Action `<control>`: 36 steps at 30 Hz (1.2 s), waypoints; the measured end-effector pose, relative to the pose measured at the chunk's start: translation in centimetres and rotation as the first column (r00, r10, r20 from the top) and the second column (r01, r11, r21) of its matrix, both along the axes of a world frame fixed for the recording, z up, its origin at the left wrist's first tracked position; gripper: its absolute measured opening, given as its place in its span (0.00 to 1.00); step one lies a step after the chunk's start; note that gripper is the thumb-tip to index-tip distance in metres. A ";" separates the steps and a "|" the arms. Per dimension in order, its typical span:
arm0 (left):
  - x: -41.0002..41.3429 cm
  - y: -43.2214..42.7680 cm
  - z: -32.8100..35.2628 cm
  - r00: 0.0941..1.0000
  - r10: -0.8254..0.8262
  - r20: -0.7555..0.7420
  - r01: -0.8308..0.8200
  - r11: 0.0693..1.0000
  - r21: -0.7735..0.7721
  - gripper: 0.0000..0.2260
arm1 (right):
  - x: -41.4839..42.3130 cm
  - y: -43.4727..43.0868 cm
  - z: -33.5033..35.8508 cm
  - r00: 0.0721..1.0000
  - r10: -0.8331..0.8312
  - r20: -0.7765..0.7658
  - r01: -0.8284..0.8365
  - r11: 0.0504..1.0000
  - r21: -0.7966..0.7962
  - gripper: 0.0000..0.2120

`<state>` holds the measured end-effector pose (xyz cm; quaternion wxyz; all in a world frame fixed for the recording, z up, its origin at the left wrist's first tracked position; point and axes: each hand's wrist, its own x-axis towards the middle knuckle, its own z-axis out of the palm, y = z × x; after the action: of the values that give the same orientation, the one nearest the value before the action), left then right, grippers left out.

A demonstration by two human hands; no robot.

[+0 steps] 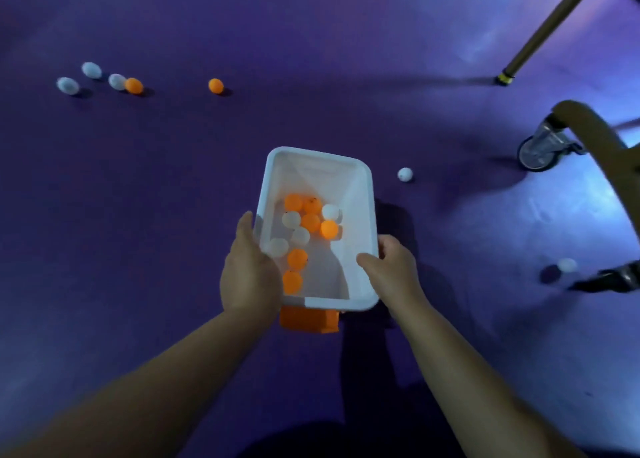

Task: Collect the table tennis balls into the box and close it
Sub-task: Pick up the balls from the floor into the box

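White box held between both hands, long axis running straight away from the person. Left hand clasped on the left wall, right hand gripping the right rim near the close corner. Orange and white balls inside; orange piece under the near end, possibly the lid. Loose on the floor: nearest white ball just ahead-right of the right hand, another well right, cluster and lone orange ball far ahead-left. Judged: right hand better placed for next pickup
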<state>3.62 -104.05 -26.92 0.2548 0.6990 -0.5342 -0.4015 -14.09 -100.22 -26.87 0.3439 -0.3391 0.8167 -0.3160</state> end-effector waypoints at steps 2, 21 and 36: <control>-2.0 -0.5 1.1 0.996 -0.084 -0.017 0.085 0.996 0.012 0.20 | -2.1 0.2 1.0 0.998 -0.041 -0.049 0.040 0.999 -0.016 0.07; -4.8 -14.4 8.4 0.793 -0.533 0.297 0.547 0.836 0.039 0.14 | -7.4 -10.4 6.1 0.997 -0.064 0.039 0.068 0.993 -0.098 0.05; -12.7 -25.5 -4.1 0.936 -0.353 0.002 0.351 0.933 0.081 0.24 | -20.4 -21.1 -5.8 0.946 0.064 -0.316 0.009 0.975 0.222 0.13</control>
<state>-9.07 -129.58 -31.05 0.1464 0.6050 -0.6364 -0.4556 -34.51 -121.36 -32.65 0.2460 -0.3572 0.8869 -0.1589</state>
